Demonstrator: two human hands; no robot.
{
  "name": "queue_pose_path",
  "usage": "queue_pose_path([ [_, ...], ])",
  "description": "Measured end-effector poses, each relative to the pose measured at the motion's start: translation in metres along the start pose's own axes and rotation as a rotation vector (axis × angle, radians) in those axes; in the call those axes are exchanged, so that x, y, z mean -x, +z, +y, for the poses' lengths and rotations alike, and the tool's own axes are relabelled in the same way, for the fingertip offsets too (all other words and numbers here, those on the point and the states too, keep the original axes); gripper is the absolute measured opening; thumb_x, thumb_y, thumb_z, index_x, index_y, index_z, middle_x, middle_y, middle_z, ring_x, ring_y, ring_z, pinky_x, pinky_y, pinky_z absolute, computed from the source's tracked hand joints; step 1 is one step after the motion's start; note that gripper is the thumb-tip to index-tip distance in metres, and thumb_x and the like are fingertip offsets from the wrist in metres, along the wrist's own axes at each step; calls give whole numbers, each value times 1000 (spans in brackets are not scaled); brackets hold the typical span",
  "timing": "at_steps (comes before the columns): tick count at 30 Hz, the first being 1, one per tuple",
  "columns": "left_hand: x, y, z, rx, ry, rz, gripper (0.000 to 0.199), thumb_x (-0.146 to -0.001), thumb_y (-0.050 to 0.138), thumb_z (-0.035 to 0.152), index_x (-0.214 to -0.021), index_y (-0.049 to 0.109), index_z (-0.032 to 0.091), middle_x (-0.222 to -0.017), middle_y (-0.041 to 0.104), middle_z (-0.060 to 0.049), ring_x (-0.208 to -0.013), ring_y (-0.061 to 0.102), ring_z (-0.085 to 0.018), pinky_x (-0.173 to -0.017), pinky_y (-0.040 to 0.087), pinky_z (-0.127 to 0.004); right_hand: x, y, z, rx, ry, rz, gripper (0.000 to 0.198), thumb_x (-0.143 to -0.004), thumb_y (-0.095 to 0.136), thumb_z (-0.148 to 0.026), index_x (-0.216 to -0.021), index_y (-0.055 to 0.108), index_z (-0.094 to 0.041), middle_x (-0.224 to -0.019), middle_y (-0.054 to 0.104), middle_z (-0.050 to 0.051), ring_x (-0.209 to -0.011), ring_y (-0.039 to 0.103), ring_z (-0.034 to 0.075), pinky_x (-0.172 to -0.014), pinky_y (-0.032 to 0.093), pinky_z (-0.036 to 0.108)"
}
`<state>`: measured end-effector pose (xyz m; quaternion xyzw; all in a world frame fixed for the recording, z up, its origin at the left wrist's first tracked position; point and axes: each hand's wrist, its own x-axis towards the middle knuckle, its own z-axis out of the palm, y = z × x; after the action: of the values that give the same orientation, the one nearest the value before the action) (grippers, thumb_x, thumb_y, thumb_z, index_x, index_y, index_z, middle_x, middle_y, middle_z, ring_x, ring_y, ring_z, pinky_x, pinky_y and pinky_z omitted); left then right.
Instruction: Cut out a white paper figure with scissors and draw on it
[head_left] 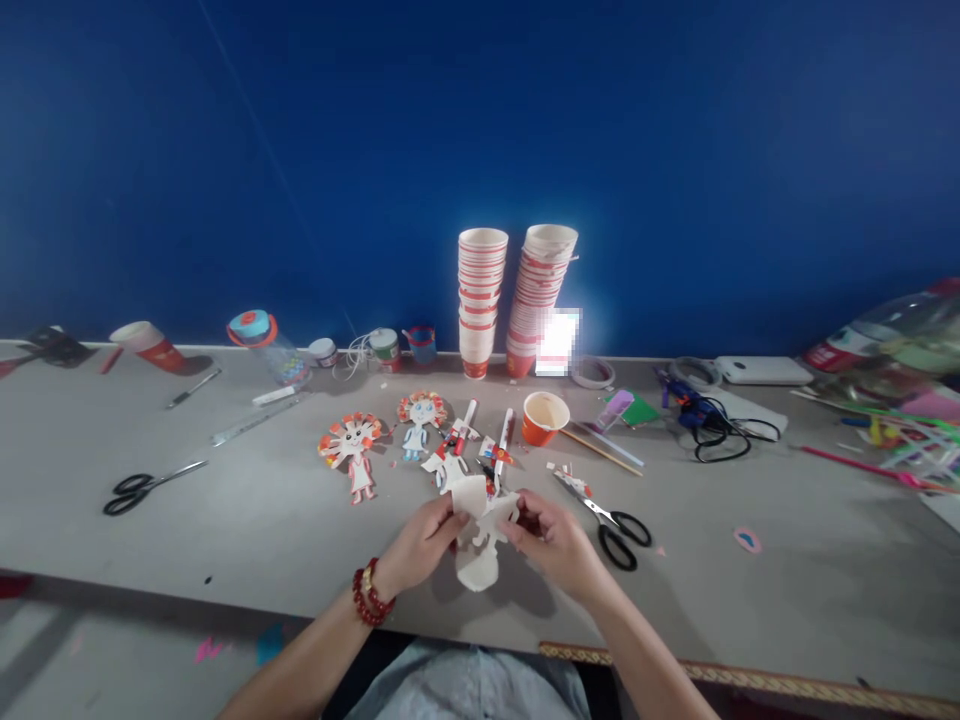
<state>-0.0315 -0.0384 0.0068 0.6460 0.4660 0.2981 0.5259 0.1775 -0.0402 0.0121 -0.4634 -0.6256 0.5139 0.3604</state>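
Note:
A white paper cutout (478, 568) with a rounded lower end is held up between both my hands, just above the table. My left hand (421, 545) pinches its left edge, thumb in front. On the other side, my right hand (551, 540) grips it with thumb and fingers. Beyond the hands lie two paper dolls, one in red and white (360, 470) and one with blue eyes (414, 440). Another white doll-shaped piece (450, 470) rests right behind the cutout, partly covered. Black-handled scissors (619, 530) lie to the right of my right hand.
Two tall stacks of paper cups (482, 300) stand by the blue wall, near a single cup (544, 420). Markers (505, 435) lie centrally. More scissors (146, 487) are at left, a glue gun (690, 400) with coiled cord at right, and plastic bottles (862, 340) at far right.

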Motion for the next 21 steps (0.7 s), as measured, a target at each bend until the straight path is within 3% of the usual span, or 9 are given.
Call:
queue_pose_path([
  [4,-1,3,7,-88,42,25,37,-95,38,42,-98,63,15,-75,61,-3,-64,53,-15,-62,44,-24,-2,6,-2,88,-29,-31,23,-87,58,-39,-82,62,-16,-67,56,-1,-59,47,13,-54,36,22],
  [7,-3,7,3,-208,83,111,34,-96,38,38,-94,63,15,-83,65,-7,-71,56,-17,-68,45,-27,-1,9,3,180,-29,-38,28,-88,55,-39,-71,57,-17,-61,49,-3,-58,44,12,-52,33,21],
  [11,-4,11,-5,-372,87,226,35,-98,33,34,-85,60,16,-79,65,-9,-72,59,-20,-68,45,-29,0,12,15,202,-37,9,35,-87,56,-44,-64,52,-18,-58,45,-3,-55,43,13,-49,33,22],
  [16,-3,12,0,-440,187,333,26,-97,35,27,-100,59,19,-96,67,-12,-91,62,-23,-81,46,-33,2,16,21,36,-35,99,46,-82,59,-57,-58,51,-18,-88,60,9,-67,51,18,-54,41,24],
  [21,-2,16,2,-419,198,356,21,-95,41,28,-96,60,19,-93,67,-11,-88,62,-23,-78,47,-32,5,24,21,-37,90,-22,53,-80,53,-67,-60,52,-18,-58,46,0,-51,42,13,-45,34,22],
])
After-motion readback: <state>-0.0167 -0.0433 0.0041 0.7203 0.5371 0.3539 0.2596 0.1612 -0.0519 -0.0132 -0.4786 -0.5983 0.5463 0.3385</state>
